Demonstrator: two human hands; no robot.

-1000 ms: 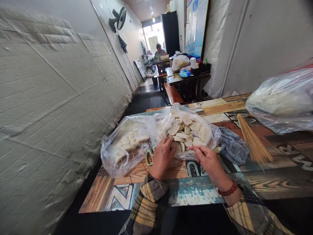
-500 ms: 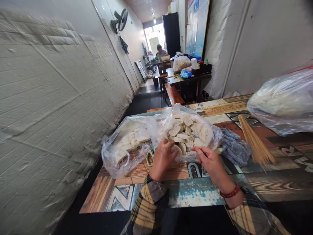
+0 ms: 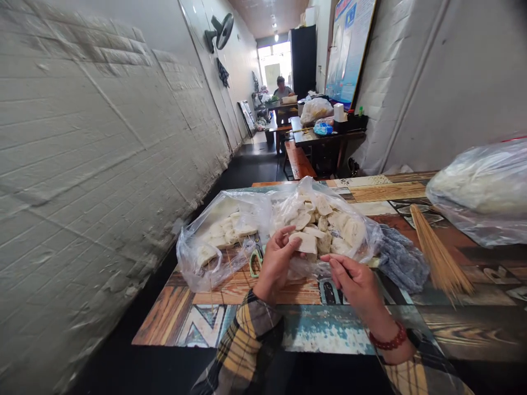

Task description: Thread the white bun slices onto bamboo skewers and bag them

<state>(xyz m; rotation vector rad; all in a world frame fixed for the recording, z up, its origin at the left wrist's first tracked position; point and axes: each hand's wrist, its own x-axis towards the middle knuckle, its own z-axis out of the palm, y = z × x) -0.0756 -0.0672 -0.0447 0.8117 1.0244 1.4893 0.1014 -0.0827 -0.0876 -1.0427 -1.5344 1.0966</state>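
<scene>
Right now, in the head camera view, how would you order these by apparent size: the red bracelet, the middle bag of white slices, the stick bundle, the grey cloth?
Largest to smallest:
1. Middle bag of white slices
2. Grey cloth and stick bundle: too alike to rank
3. Red bracelet, though nearest the camera

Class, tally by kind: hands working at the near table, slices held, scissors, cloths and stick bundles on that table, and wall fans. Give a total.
Hands (left hand, right hand): 2
Held slice: 1
Scissors: 1
Cloth: 1
Stick bundle: 1
Fan: 1
Total: 7
</scene>
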